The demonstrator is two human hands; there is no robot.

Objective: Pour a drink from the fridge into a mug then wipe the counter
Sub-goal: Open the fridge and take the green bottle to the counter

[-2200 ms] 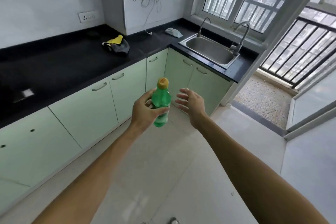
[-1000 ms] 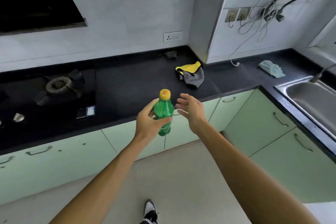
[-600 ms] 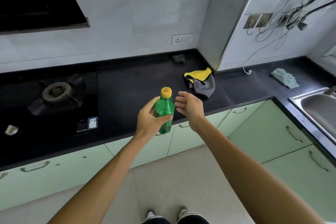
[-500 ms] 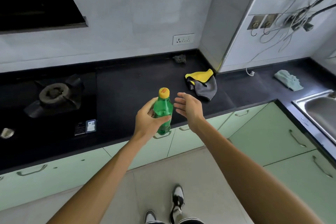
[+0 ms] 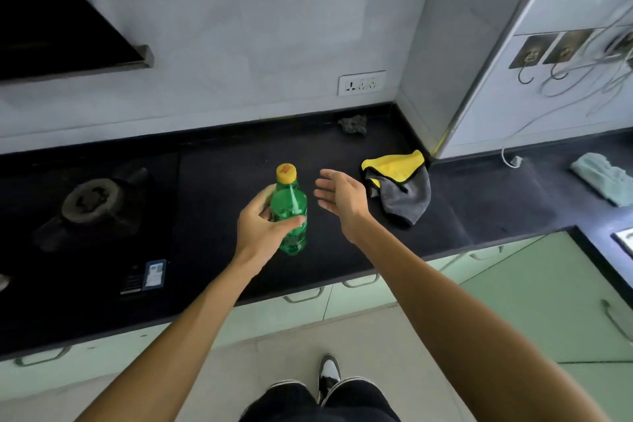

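Observation:
My left hand [image 5: 262, 226] grips a green plastic bottle [image 5: 289, 212] with a yellow cap, holding it upright over the black counter [image 5: 222, 181]. My right hand [image 5: 340, 197] hovers just right of the bottle, fingers spread and relaxed, touching nothing. A yellow and grey cloth [image 5: 399, 187] lies crumpled on the counter to the right of my right hand. No mug is in view.
A gas burner [image 5: 92, 200] sits on the counter at left, below a dark hood [image 5: 51, 27]. A pale green cloth [image 5: 604, 178] lies far right near the sink corner [image 5: 623, 240]. A small dark lump [image 5: 352, 123] sits by the wall. Green cabinet doors [image 5: 534, 288] run below.
I have stepped closer to the counter; the bottle and both hands now hang over its black top. Grip on the bottle is unchanged.

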